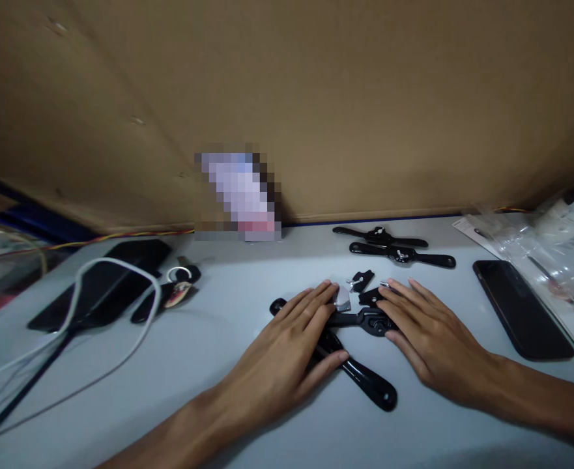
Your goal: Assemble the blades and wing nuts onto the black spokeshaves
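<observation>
My left hand [291, 348] lies flat, fingers stretched out, over a black spokeshave [365, 381] on the white table [247, 417]. My right hand [426, 332] also rests flat with its fingers on the tool's middle body [367, 320]. Loose parts sit just beyond my fingertips: a small metal blade [343, 299], a wing screw [354, 282], a black cap piece [363, 279]. Neither hand grips anything.
Two more black spokeshaves [379, 236] [402, 255] lie further back. A black phone [521, 307] is at the right beside clear plastic bags [555, 247]. At left are a black device [105, 280], a white cable [120, 312], and a key ring [176, 286]. Cardboard [287, 98] walls the back.
</observation>
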{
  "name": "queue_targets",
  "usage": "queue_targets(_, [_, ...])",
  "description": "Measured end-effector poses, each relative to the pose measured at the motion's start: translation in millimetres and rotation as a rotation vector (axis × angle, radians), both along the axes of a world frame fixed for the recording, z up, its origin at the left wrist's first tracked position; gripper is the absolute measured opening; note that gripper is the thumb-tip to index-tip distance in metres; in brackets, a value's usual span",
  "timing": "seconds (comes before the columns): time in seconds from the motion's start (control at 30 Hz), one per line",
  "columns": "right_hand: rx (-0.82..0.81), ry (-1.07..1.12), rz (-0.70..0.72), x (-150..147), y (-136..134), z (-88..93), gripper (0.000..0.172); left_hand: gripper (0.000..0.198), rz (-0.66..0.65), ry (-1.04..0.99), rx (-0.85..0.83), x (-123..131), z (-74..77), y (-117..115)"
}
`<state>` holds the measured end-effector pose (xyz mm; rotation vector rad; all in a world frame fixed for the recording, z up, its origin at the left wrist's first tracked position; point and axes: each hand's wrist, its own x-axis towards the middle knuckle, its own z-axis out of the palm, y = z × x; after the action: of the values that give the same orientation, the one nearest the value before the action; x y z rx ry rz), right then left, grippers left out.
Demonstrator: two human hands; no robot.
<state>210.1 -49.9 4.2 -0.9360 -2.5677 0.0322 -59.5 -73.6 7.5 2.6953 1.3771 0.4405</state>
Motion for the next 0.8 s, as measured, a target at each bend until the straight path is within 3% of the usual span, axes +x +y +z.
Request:
queue_targets(0.13, [0.057,0.019,-0.002,-2,-2,1.8,0.035,0.052,-0.053,0.005,-0.033,0,3.9,0])
queue_targets(0.3, [0.099,-0.013,0.017,-2,-1,5.7,0.034,0.070,-0.136,0.020,-0.057,0,6.5,1])
queue_targets(0.5, [0.118,-0.048,0.077,-1,-2,8.8,0.037,0.073,-0.053,0.026,-0.029,-1,0.5,-1])
queue_targets(0.8, [0.085,0.158,0.234,-2,-5,17.0,0.023,0.035,0.022,-0.102,0.019,4,6.3,-2])
